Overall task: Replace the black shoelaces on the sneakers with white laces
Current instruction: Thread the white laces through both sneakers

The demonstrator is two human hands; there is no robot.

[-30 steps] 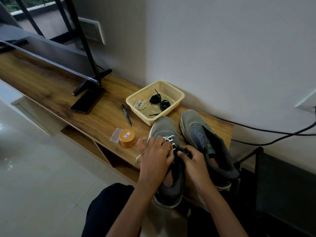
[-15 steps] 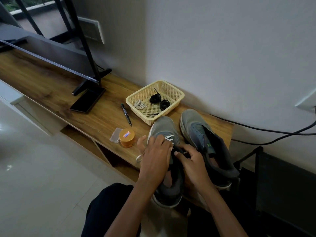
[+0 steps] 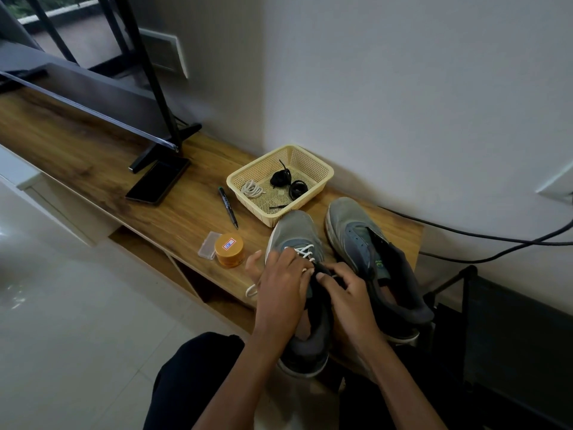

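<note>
1. Both hands met over the grey fabric sneaker [image 3: 291,232] on the brown wooden shelf [image 3: 192,218], and its toe poked out at their 12 o'clock.
2. The left hand [image 3: 283,287] curled round the white cord shoelace [image 3: 302,251]. A loose loop spilled out at its 8 o'clock.
3. The right hand [image 3: 347,290], just beside the left at 3 o'clock, pinched the sneaker's dark tongue edge.
4. The second grey fabric sneaker [image 3: 356,231] sat at the right hand's 1 o'clock, eyelets bare.
5. Coiled black shoelaces [image 3: 280,176] lay in the cream plastic mesh basket [image 3: 322,169], at 12 o'clock beyond the toe.

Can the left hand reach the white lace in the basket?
Probably yes, once it lets go: the left hand grips the near sneaker, but the open basket sits past its toe, nothing covering the white lace.
</note>
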